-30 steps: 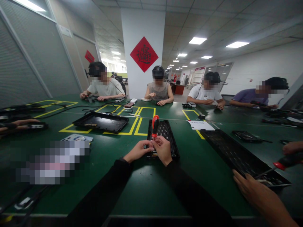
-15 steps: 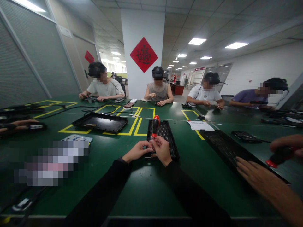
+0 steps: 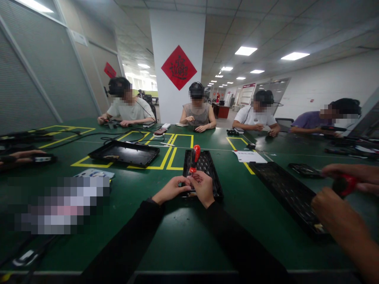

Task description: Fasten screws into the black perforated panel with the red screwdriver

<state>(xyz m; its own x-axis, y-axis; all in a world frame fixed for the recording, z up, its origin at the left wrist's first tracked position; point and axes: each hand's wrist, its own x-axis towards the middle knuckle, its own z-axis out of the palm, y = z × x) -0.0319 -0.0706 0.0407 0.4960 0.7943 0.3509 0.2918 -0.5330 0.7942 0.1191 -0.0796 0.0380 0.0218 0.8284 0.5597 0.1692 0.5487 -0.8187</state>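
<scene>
I'd want the screwdriver point(image 3: 195, 156) near upright, with light, even finger pressure to prevent slips. It stands over the black tray's point(image 3: 218, 182) near part, my right hand point(image 3: 203, 188) pinching it below the handle; whether my left hand point(image 3: 171, 190), fingertips close by, grips anything, I can't tell.

Chinese lettering on red pillar sign point(image 3: 179, 68); print on paper point(image 3: 251, 157) blurred.
</scene>
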